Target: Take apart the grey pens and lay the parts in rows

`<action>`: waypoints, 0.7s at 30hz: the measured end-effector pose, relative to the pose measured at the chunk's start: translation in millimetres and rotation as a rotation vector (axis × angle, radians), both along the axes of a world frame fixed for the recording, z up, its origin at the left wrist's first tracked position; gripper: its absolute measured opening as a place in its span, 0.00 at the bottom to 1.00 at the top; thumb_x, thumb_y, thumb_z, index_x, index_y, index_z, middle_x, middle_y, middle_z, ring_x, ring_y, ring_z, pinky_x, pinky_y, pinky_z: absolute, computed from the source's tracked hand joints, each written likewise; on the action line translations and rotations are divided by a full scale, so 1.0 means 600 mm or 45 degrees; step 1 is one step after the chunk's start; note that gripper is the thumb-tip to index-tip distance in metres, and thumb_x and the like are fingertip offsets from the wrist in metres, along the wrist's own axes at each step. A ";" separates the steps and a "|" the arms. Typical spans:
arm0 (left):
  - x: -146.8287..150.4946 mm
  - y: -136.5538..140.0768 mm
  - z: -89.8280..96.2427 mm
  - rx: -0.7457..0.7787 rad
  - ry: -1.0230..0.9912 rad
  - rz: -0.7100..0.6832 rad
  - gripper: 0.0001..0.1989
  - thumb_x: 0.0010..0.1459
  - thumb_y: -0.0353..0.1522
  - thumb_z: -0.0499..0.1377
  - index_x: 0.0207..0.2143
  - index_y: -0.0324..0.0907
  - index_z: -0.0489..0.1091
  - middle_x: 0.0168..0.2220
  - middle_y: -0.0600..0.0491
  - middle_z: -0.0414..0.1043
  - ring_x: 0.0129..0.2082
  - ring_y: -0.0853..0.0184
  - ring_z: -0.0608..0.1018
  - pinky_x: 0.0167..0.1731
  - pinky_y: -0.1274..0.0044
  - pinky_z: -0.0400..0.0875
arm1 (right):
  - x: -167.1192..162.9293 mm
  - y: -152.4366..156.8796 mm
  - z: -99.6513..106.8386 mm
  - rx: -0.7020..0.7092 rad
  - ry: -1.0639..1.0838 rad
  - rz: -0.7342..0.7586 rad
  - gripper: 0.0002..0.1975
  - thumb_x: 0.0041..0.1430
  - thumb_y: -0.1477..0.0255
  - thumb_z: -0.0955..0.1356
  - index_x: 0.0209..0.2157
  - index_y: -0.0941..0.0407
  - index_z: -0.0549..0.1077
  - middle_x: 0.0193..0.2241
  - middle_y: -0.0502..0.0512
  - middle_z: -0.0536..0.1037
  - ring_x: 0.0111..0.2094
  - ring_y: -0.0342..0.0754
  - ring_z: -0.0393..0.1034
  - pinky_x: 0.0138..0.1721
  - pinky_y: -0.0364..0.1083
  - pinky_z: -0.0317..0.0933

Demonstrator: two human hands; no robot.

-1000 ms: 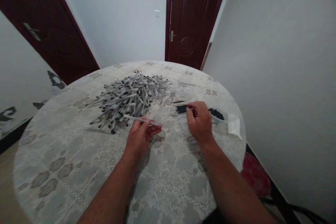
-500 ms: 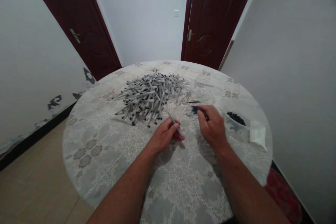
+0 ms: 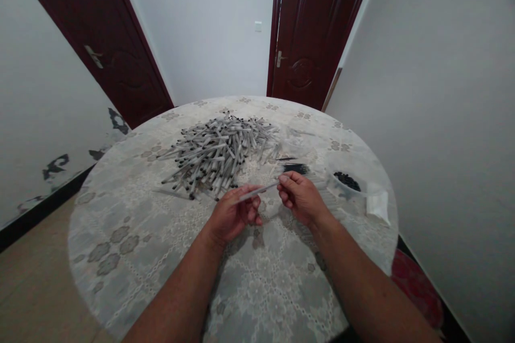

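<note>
My left hand (image 3: pixel 233 217) is closed lightly around a pale, translucent pen barrel (image 3: pixel 248 194), which points to the right and slightly up. At its right end, the fingertips of my right hand (image 3: pixel 301 198) pinch a thin pen refill (image 3: pixel 270 186), lined up with the barrel's opening. How far the refill reaches inside cannot be made out. Just beyond my right hand lies a bundle of dark-tipped refills (image 3: pixel 295 168). Left of it spreads a large heap of pale pen barrels with black ends (image 3: pixel 213 153).
A clear bowl (image 3: pixel 364 191) of small black parts (image 3: pixel 346 180) stands on the right, beside a white folded packet (image 3: pixel 377 207). Clear plastic (image 3: pixel 298 136) lies behind the bundle. A patterned cloth covers the round table (image 3: pixel 132 289).
My right hand has come left from the dark-tipped bundle to the barrel's end, bringing a refill. My left hand has turned the barrel to point right. The view has shifted slightly right.
</note>
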State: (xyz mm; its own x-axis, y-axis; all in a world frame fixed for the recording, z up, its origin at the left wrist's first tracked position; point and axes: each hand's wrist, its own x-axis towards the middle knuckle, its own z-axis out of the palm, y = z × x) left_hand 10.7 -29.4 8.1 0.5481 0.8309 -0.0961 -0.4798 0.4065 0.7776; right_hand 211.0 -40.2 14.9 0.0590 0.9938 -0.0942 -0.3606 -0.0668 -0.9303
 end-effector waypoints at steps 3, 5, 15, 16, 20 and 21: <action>-0.007 0.012 0.002 -0.033 -0.120 0.183 0.15 0.59 0.35 0.66 0.46 0.37 0.78 0.33 0.50 0.76 0.25 0.69 0.77 0.28 0.71 0.81 | -0.003 0.001 -0.007 0.012 -0.040 0.040 0.19 0.50 0.59 0.77 0.34 0.56 0.71 0.28 0.49 0.78 0.19 0.38 0.64 0.16 0.37 0.53; -0.006 0.014 0.000 0.019 -0.067 0.280 0.16 0.57 0.33 0.67 0.48 0.38 0.77 0.36 0.50 0.77 0.29 0.68 0.79 0.31 0.70 0.81 | -0.010 0.000 -0.013 0.031 -0.137 0.105 0.18 0.53 0.58 0.76 0.34 0.56 0.72 0.28 0.50 0.79 0.19 0.38 0.64 0.17 0.37 0.54; 0.014 0.014 -0.025 0.234 0.352 0.429 0.16 0.62 0.44 0.63 0.41 0.40 0.72 0.40 0.47 0.80 0.33 0.64 0.83 0.37 0.70 0.80 | -0.034 -0.010 -0.020 0.021 -0.458 0.321 0.16 0.60 0.56 0.70 0.33 0.56 0.72 0.21 0.45 0.71 0.17 0.38 0.60 0.18 0.39 0.53; 0.014 0.014 -0.024 0.238 0.349 0.442 0.16 0.63 0.45 0.62 0.41 0.40 0.71 0.40 0.47 0.81 0.33 0.65 0.83 0.39 0.70 0.80 | -0.034 -0.011 -0.020 0.030 -0.449 0.335 0.16 0.60 0.56 0.70 0.34 0.56 0.73 0.21 0.45 0.71 0.18 0.39 0.60 0.18 0.39 0.53; 0.012 0.009 -0.017 0.298 0.413 0.483 0.16 0.65 0.45 0.60 0.40 0.41 0.70 0.41 0.46 0.82 0.33 0.65 0.83 0.41 0.70 0.79 | -0.027 -0.011 -0.019 0.097 -0.455 0.396 0.15 0.61 0.58 0.71 0.37 0.57 0.74 0.22 0.45 0.71 0.20 0.39 0.62 0.20 0.39 0.55; 0.012 0.008 -0.015 0.313 0.424 0.484 0.16 0.65 0.45 0.60 0.40 0.41 0.70 0.41 0.46 0.82 0.33 0.65 0.84 0.40 0.71 0.78 | -0.025 -0.012 -0.018 0.111 -0.465 0.410 0.15 0.61 0.59 0.71 0.37 0.57 0.75 0.22 0.45 0.71 0.20 0.39 0.62 0.21 0.39 0.55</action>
State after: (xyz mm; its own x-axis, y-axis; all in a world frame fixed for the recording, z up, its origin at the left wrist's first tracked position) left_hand 17.7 -24.8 -0.9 0.1787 0.9839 0.0086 -0.2693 0.0405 0.9622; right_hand 196.1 -47.1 4.1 -0.2389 0.9702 -0.0404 0.0164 -0.0375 -0.9992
